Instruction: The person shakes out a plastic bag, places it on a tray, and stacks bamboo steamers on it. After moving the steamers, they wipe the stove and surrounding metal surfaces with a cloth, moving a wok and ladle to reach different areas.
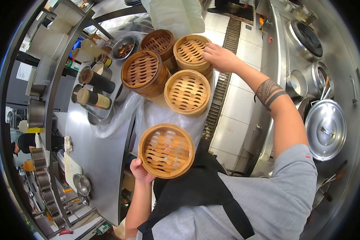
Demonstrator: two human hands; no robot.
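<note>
My left hand (142, 171) grips the lower left rim of a round bamboo steamer basket (168, 153), held before my apron. Its slatted bottom is bare. My right hand (219, 57) is closed over the right rim of another bamboo steamer basket (191, 50), on top of a stack; its fingertips are partly hidden. Nearer to me stands a pale steamer basket (187, 91), apart from both hands. To its left are a darker brown steamer stack (141, 71) and, behind that, a second dark steamer (157, 41).
At the left, a steel counter (96, 156) holds a tray with bottles (94, 98) and a metal bowl (123, 48) of dark pieces. Clear plastic sheeting (124, 114) lies around the steamers. On the right are a stove with pots and a large lid (325, 130). A floor drain (222, 80) runs between.
</note>
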